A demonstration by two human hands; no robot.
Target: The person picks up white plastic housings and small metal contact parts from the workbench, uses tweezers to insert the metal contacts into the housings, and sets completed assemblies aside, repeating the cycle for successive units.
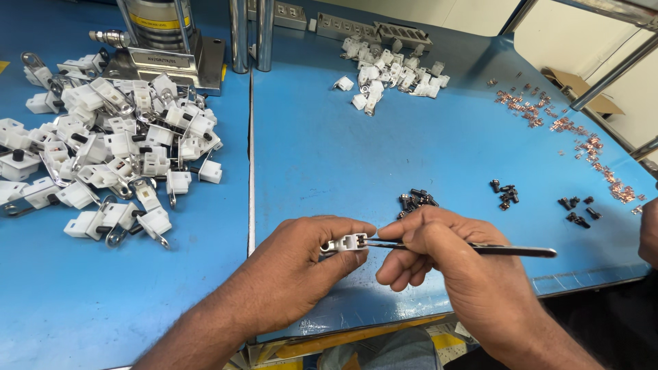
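Left hand (301, 257) is pinching a small white plastic block (349, 242) between thumb and forefinger, right at the front edge of the blue table (329, 157). The block has a metal bit sticking out on its left end, mostly hidden by the fingertips. Right hand (439, 253) is closed around a pair of tweezers (480, 248), fingers pressed on them near the tips, and the tweezer points touch the right end of the block. The long tail of the tweezers sticks out to the right past the knuckles.

Just beyond the right hand there's a little clump of black screws (415, 200), and a few more black ones (506, 194) scattered further right of that. Way past those, up and to the right of the grip, a trail of small copper parts (582, 147) runs along the table's far edge. Straight ahead of the hands, well off, sits a pile of white blocks (391, 72). Off to the left of the left hand is a much bigger heap of assembled blocks (110, 151) with metal clips on them, and behind that heap a press (161, 41) on a steel base.
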